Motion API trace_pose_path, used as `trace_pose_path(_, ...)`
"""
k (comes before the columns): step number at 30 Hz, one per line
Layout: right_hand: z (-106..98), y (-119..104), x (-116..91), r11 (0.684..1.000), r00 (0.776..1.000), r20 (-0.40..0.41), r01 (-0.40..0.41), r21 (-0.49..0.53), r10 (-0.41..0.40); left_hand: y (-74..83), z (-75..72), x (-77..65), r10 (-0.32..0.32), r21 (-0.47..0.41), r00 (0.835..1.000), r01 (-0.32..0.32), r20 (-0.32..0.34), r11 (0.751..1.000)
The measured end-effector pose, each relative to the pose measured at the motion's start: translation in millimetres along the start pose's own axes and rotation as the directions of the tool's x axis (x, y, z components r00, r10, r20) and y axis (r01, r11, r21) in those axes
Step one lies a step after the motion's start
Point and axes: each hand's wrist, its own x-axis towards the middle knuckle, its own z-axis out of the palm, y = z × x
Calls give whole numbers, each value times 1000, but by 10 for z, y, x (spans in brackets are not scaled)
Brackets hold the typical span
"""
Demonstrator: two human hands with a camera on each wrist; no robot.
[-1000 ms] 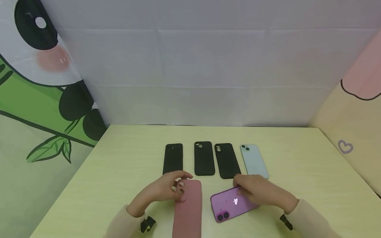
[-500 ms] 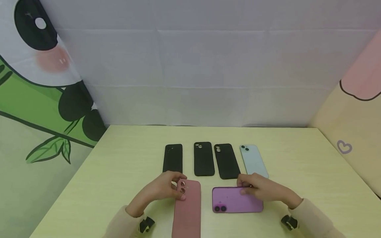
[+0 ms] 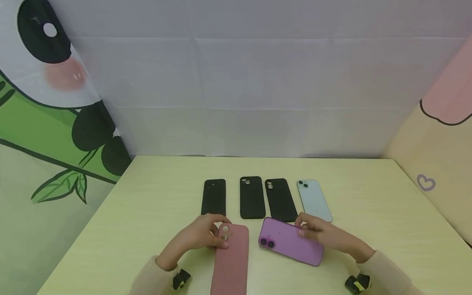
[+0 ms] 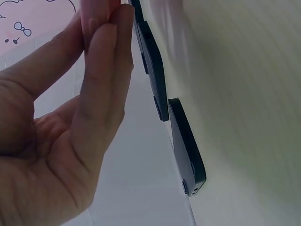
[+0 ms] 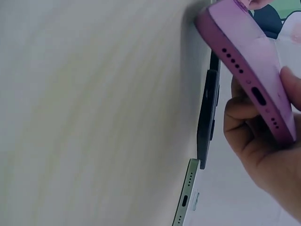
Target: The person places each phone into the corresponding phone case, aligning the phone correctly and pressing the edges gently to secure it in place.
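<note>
My left hand (image 3: pixel 204 231) pinches the top left edge of a pink phone case (image 3: pixel 230 262) with camera cutouts, thumb on its back. The case's lower end runs out of the head view. To the right, my right hand (image 3: pixel 326 233) holds a purple phone (image 3: pixel 289 241) by its upper long edge, back facing up, with its two lenses at the left end. The phone is tilted and lifted off the table in the right wrist view, its charging port (image 5: pixel 258 96) showing. Case and phone are apart.
Behind the hands, a black phone-shaped item (image 3: pixel 214 196), two black phone cases (image 3: pixel 252 197) and a light blue phone (image 3: pixel 315 200) lie in a row on the pale wooden table (image 3: pixel 166 180). A white sheet (image 3: pixel 258 82) hangs behind it, with cartoon-printed walls at the sides.
My right hand has turned the purple phone clockwise, so its lens end has swung up and away from me. My left hand and the pink case have barely shifted.
</note>
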Motion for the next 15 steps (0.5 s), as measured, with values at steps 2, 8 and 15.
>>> trace_pose_path(2, 9, -6, -17, 999, 998, -43, -40, 37, 41, 7, -5, -11, 1, -17, 1000, -1, 6, 1000)
trace_pose_path(8, 49, -63, -15, 970, 943, -241, -202, 132, 230, -5, -13, -4, 2, -81, 999, 0, 33, 997)
trace_pose_path(15, 33, -70, 6, 908, 873, -333, -238, 346, 356, -72, -55, 12, 33, -118, 999, -29, 32, 993)
